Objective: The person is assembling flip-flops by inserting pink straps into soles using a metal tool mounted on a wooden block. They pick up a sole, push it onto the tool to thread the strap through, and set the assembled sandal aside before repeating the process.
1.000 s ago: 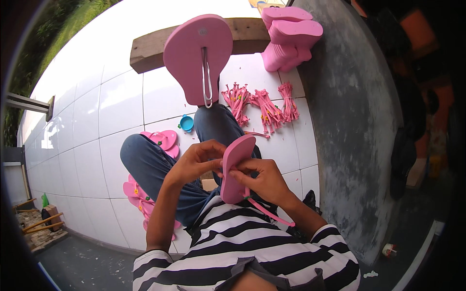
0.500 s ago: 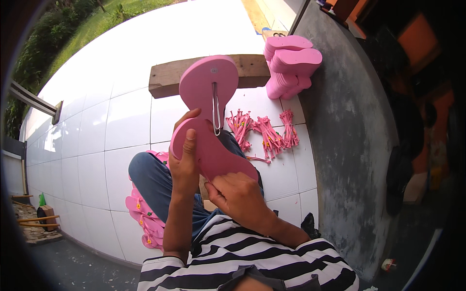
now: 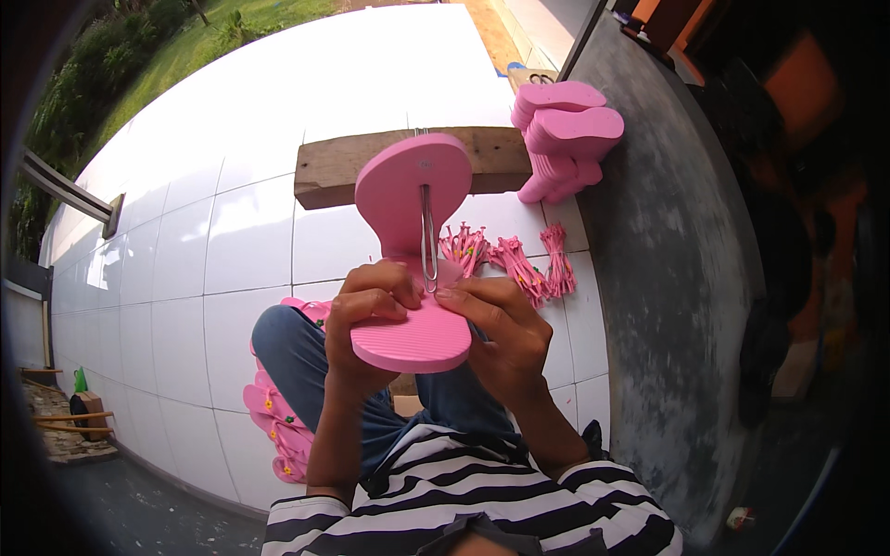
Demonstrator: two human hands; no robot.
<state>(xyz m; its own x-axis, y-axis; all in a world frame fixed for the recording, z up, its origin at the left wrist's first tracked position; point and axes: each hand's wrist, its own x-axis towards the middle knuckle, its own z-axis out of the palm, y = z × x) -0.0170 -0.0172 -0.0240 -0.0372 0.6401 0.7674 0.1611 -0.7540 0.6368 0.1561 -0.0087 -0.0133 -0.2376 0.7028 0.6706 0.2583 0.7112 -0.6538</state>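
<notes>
1. Gripping the ribbed pink sole [image 3: 413,345] from both sides, your left hand [image 3: 364,317] and right hand [image 3: 508,326] are closed on it, fingertips over its top face.
2. For a good result, it seems best to keep both hands level and guide the sole squarely to the wire loop [image 3: 427,232], pressing evenly so the foam does not buckle.
3. The sole lies between your hands, rounded end near you; the loop's tip sits by your fingertips, though whether it enters the sole cannot be told.
4. Farther out, an upright pink sole [image 3: 400,190] stands before the wooden beam [image 3: 324,174]; strap bundles [image 3: 519,269] lie right, stacked soles [image 3: 577,132] far right, strapped sandals [image 3: 267,404] left.
</notes>
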